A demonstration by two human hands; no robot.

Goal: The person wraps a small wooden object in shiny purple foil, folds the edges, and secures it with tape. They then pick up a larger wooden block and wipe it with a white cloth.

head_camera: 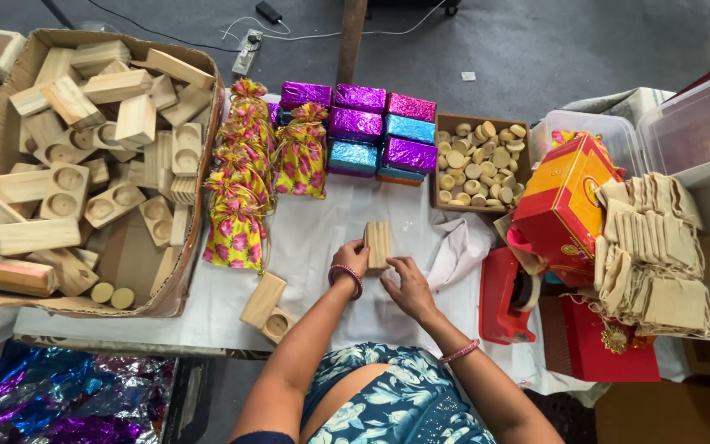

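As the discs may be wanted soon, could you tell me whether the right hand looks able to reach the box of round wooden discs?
Probably yes. The right hand rests by the wooden block, and only bare white cloth lies between it and the box of discs.

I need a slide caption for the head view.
Both hands, left hand and right hand, hold a wooden block.

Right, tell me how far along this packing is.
Done, apparently: foil-wrapped blocks and floral pouches stacked at the table's back. In hand: left hand and right hand hold one bare wooden block. Left: a cardboard box of wooden blocks, far from empty.
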